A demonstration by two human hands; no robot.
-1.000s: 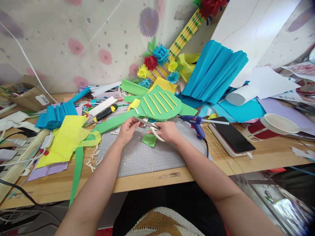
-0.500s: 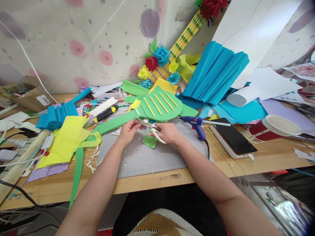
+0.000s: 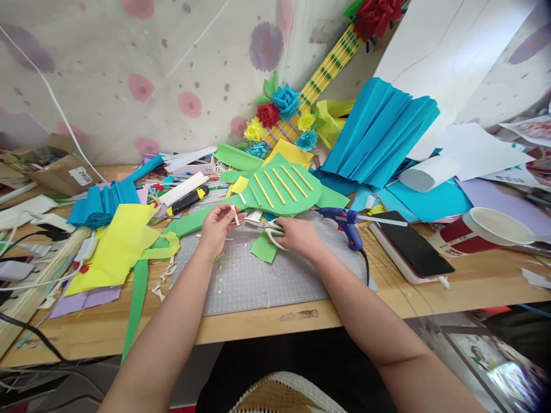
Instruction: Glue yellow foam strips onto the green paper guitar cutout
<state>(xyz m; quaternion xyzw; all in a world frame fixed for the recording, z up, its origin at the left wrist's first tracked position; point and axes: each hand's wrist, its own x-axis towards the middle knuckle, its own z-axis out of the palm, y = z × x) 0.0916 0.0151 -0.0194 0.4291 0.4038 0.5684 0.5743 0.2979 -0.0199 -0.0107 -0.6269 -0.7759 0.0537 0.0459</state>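
Observation:
Between the thumb and fingers of my left hand [image 3: 216,228] is a small white strip [image 3: 235,214], held upright. My right hand [image 3: 300,237] grips a pair of white-handled scissors [image 3: 272,228], whose blades point left toward the strip without clearly touching it. Just behind both hands lies a green guitar-shaped piece [image 3: 284,186] with yellow strips set across it. A small green paper scrap [image 3: 264,247] rests on the grey cutting mat [image 3: 258,287] under the scissors.
To the right are a blue glue gun [image 3: 344,222], a black phone [image 3: 415,244] and a paper cup [image 3: 477,232]. A black and yellow utility knife [image 3: 188,201] and yellow paper [image 3: 109,246] lie left. A flower-decorated yellow guitar [image 3: 327,71] leans on the wall.
My left hand has drawn slightly left, away from the scissor blades, and the white strip now stands upright in its fingers. The right hand has shifted a little with the scissors.

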